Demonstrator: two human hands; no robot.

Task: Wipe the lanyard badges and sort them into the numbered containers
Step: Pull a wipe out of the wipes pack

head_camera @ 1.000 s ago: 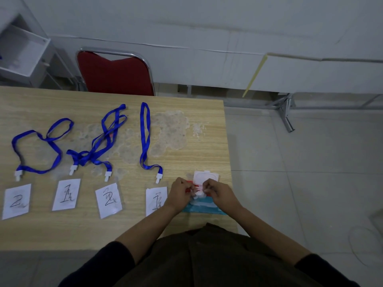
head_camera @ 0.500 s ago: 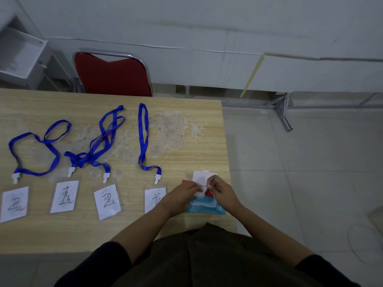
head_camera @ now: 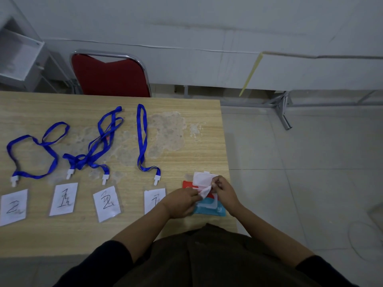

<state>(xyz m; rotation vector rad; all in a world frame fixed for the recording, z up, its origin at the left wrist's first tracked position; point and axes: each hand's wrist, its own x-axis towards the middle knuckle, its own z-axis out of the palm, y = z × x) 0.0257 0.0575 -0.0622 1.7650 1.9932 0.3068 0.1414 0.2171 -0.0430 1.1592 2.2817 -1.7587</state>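
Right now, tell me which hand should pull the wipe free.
Right hand: its grip already pinches the wipe above the open pack. The left hand looks better placed to steady the pack.

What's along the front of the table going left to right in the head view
Badge marked 2 → badge marked 1 → second badge marked 2 → badge partly hidden by the left hand → left hand → wipe pack.

A person in a dark olive-brown garment with black sleeves (head_camera: pixel 107 264) pushed up past the elbows, forearms bare.
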